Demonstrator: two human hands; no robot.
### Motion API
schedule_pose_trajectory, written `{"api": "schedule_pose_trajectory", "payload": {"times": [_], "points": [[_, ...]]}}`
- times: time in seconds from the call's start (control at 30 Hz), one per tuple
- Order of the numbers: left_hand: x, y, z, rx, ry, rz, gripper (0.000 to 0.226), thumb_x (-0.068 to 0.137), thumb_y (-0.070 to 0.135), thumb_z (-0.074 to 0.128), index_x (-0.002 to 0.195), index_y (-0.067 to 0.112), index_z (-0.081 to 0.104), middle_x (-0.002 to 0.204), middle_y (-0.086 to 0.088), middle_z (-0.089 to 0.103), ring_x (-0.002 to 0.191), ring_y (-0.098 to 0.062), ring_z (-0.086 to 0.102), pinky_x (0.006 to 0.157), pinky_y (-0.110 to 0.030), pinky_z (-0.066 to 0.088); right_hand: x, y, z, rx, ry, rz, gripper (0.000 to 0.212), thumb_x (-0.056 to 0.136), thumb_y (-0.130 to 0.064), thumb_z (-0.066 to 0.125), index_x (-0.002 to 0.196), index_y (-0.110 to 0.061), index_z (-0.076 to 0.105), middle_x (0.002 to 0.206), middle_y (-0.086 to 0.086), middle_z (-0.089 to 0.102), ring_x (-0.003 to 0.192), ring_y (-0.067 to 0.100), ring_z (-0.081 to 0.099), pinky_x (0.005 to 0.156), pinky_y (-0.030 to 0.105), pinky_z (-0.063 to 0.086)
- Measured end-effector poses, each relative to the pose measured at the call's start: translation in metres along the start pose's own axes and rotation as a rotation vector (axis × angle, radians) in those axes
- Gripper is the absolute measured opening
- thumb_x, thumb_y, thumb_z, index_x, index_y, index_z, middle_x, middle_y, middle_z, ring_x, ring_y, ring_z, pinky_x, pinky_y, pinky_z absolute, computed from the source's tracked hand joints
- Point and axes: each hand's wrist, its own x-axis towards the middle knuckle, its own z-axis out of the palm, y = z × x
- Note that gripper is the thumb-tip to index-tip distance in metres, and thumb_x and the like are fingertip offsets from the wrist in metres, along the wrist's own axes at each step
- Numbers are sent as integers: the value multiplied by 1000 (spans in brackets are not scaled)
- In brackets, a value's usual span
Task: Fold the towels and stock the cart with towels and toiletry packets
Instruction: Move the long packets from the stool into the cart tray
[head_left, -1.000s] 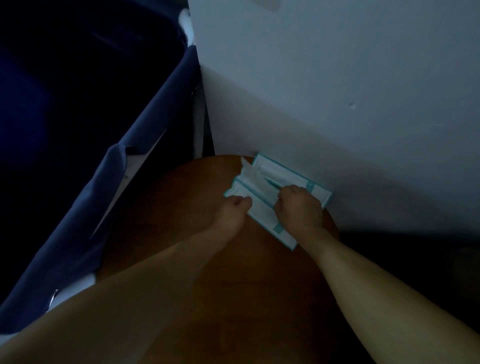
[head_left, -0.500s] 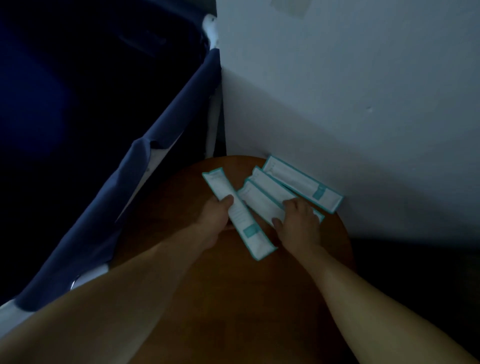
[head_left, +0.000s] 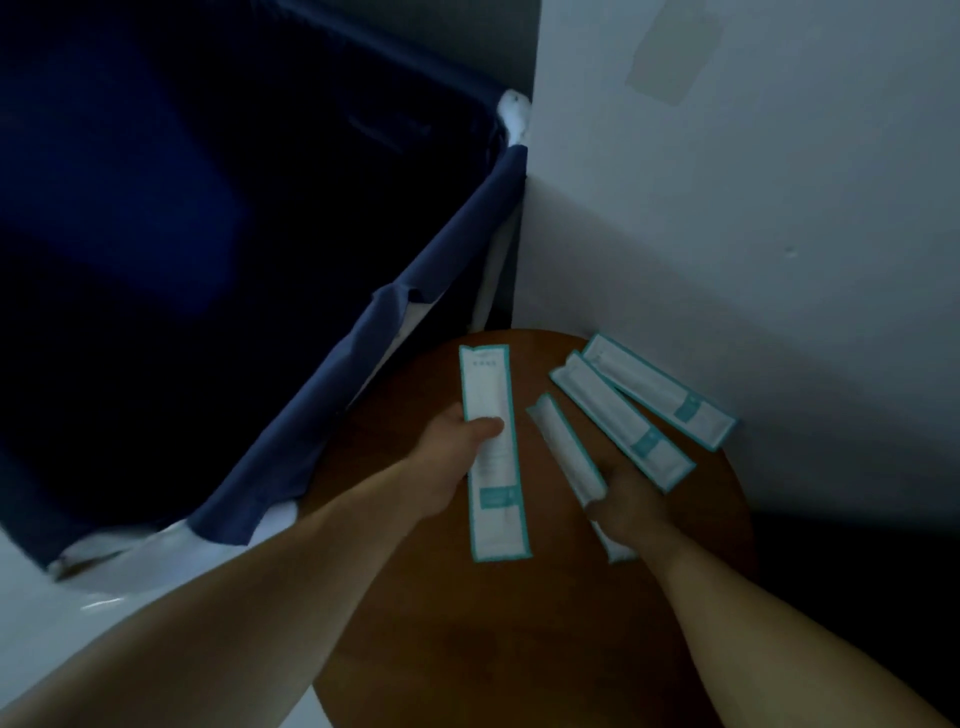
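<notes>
My left hand (head_left: 457, 457) grips a long white toiletry packet with teal edges (head_left: 491, 384) by its middle, thumb on top, over the left part of the round wooden table (head_left: 493, 649). A second, narrower packet (head_left: 558, 441) is held edge-up in my right hand (head_left: 631, 506). Two more packets lie flat at the table's far right, one (head_left: 621, 426) just beyond my right fingers and one (head_left: 657, 389) against the wall. The dark blue fabric cart bin (head_left: 405, 332) stands to the left of the table.
A white wall (head_left: 753, 208) rises directly behind the table on the right. The bin's inside is dark and its contents cannot be made out. White frame parts (head_left: 511, 117) show at the bin's corners. Dark floor lies to the right of the table.
The packets were bunched together under both hands; now my left hand has lifted one out to the left and my right hand has picked up another, leaving two by the wall.
</notes>
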Motion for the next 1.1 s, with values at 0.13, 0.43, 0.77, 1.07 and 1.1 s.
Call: {"api": "schedule_pose_trajectory", "payload": {"times": [0.13, 0.43, 0.77, 1.07, 1.1], "points": [[-22, 7, -17, 74, 43, 32, 24, 91, 5, 67, 113, 9, 59, 105, -15, 71, 89, -30, 70, 77, -40, 58, -29, -22, -8, 512, -90, 45, 65, 69, 6, 83, 128, -10, 61, 121, 12, 68, 106, 26, 66, 95, 41, 53], [-104, 62, -17, 114, -122, 240, 20, 92, 12, 68, 110, 11, 62, 102, -13, 73, 88, -32, 72, 78, -47, 59, -143, -99, -71, 1099, 113, -76, 26, 86, 4, 69, 108, -4, 58, 104, 16, 72, 86, 29, 69, 87, 48, 56], [-240, 119, 4, 288, -315, 582, 15, 90, 17, 69, 105, 10, 68, 98, -9, 74, 92, -31, 71, 86, -49, 58, -312, -117, -121, 1228, 469, -247, 23, 91, -2, 65, 112, -10, 58, 106, 17, 72, 94, 37, 71, 86, 55, 57], [-383, 112, 107, 357, -577, 762, 7, 86, 11, 71, 91, 10, 68, 97, -16, 74, 92, -35, 70, 89, -53, 56, -460, -43, -177, 1285, 951, -205, 11, 89, -22, 72, 84, -15, 66, 73, 3, 74, 61, 20, 71, 57, 33, 56], [-400, 106, 120, 362, -619, 767, 10, 87, 10, 71, 95, 7, 68, 100, -17, 73, 91, -33, 69, 90, -53, 55, -477, -29, -182, 1290, 982, -202, 10, 89, -23, 73, 87, -15, 66, 74, 4, 74, 63, 21, 72, 57, 33, 56]]}}
